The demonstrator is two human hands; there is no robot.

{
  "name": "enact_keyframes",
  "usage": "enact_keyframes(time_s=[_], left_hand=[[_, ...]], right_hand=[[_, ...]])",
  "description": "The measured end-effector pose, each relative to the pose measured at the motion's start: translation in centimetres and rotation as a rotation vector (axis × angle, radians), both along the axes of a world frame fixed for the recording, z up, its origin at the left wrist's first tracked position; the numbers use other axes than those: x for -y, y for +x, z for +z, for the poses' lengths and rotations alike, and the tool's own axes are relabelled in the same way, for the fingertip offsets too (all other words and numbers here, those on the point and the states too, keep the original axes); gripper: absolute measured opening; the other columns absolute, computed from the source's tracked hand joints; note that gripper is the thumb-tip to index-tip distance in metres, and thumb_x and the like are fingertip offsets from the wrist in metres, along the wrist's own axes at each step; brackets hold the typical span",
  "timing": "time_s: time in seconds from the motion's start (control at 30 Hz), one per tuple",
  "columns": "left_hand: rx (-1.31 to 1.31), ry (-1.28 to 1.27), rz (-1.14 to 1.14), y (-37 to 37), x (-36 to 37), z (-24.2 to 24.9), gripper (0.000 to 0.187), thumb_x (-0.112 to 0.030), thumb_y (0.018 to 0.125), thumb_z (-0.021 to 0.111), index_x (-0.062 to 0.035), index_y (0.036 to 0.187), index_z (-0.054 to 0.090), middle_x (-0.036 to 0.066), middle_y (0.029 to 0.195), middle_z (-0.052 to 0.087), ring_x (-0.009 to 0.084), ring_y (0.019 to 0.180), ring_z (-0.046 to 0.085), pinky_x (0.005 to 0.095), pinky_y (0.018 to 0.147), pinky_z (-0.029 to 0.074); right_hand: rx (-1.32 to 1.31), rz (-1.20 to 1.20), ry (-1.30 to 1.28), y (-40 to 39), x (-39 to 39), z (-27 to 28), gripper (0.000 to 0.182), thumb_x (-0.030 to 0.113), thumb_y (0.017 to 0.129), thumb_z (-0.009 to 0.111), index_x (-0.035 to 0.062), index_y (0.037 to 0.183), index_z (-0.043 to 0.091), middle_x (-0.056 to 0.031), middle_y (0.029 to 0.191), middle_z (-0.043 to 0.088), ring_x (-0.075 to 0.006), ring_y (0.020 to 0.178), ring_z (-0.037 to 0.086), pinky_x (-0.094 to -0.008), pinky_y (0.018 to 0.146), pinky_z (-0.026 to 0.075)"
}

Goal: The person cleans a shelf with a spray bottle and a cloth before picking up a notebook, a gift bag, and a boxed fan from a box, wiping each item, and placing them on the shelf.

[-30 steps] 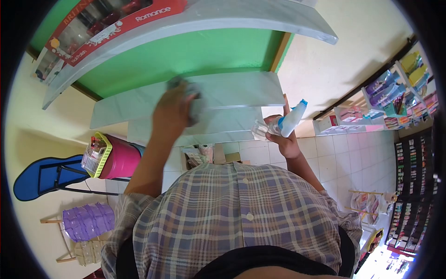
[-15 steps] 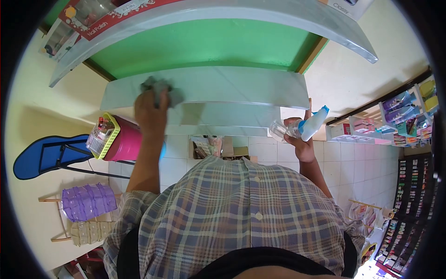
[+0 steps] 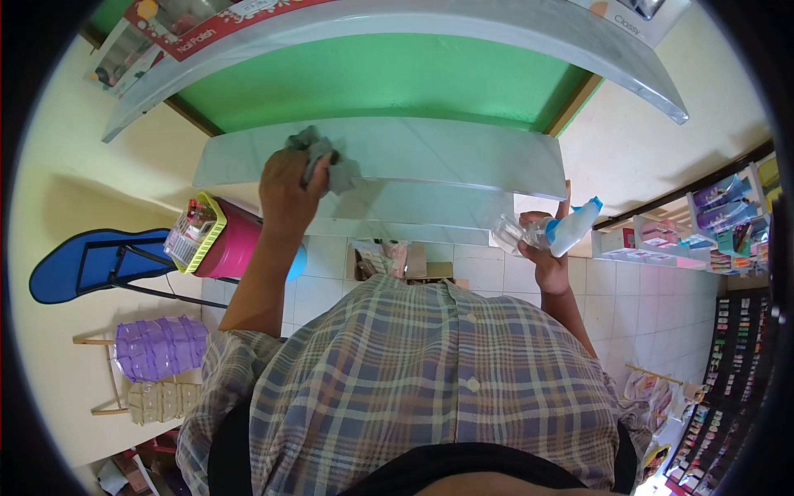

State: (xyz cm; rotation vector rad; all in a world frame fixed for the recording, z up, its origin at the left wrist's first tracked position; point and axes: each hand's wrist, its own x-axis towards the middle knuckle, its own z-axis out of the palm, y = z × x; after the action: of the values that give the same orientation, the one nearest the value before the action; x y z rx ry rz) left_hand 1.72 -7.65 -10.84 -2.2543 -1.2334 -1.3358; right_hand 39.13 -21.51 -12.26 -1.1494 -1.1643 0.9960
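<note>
Carton (image 3: 211,31) marked "Nail Polish"; second carton (image 3: 633,26), "Classy". Left hand (image 3: 288,183) clenched round grey cloth (image 3: 340,176); right hand (image 3: 549,266) grips blue-capped bottle (image 3: 568,235).

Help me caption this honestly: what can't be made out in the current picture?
- Grey cloth, head view: the part under the left hand is hidden by that hand.
- Clear spray bottle, head view: partly covered by the right hand; whether it holds liquid can't be told.
- Red Nail Polish box, head view: cut off by the top edge.
- Black rack, head view: labels on its items are too small to read.
</note>
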Motion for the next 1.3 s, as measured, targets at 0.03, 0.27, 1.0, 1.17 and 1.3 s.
enact_keyframes(time_s=[0.03,0.27,1.0,1.17,1.3], left_hand=[[-0.003,-0.001,-0.009,0.1,-0.1,-0.1,0.023,-0.017,0.078,0.075,0.0014,0.083,0.063,0.014,0.077,0.061,0.0336,0.073,0.058,0.0424,0.067,0.047],[0.030,-0.049,-0.112,7.4,0.8,0.8,0.022,-0.018,0.079,0.074,0.0008,0.081,0.062,0.014,0.079,0.062,0.0339,0.076,0.058,0.0427,0.070,0.047],[0.013,-0.138,0.000,10.2,2.3,-0.3,0.038,-0.031,0.082,0.073,-0.0016,0.103,0.062,0.016,0.094,0.064,0.0356,0.085,0.061,0.0427,0.076,0.050],[0.029,-0.210,-0.454,14.1,2.8,1.8,0.034,-0.022,0.082,0.074,-0.0058,0.110,0.063,0.011,0.099,0.066,0.0257,0.090,0.065,0.0359,0.077,0.052],[1.074,-0.771,-0.407,10.3,1.9,4.4,0.037,-0.029,0.086,0.073,0.0012,0.105,0.064,0.006,0.091,0.065,0.0120,0.079,0.060,0.0276,0.070,0.050]], right_hand=[[-0.009,0.001,-0.005,-0.1,0.0,0.0,0.109,-0.011,0.069,0.058,0.0136,0.155,-0.002,-0.0100,0.108,0.059,-0.0223,0.102,0.053,-0.0364,0.094,0.040],[0.025,0.020,0.022,0.2,-0.2,-0.4,0.110,-0.011,0.072,0.062,0.0094,0.153,-0.010,-0.0089,0.107,0.060,-0.0165,0.088,0.053,-0.0284,0.074,0.048],[0.052,0.007,0.037,1.0,-0.5,-1.0,0.111,-0.010,0.071,0.062,0.0087,0.153,-0.009,-0.0103,0.111,0.060,-0.0205,0.100,0.052,-0.0333,0.088,0.043],[0.035,-0.022,0.004,2.0,-0.7,-1.7,0.094,-0.013,0.071,0.055,0.0054,0.152,0.012,-0.0088,0.114,0.059,-0.0223,0.106,0.054,-0.0357,0.094,0.043],[0.055,-0.017,-0.004,2.5,-0.8,-1.6,0.084,-0.013,0.071,0.056,0.0028,0.147,0.025,-0.0082,0.116,0.057,-0.0219,0.108,0.053,-0.0356,0.096,0.041]])
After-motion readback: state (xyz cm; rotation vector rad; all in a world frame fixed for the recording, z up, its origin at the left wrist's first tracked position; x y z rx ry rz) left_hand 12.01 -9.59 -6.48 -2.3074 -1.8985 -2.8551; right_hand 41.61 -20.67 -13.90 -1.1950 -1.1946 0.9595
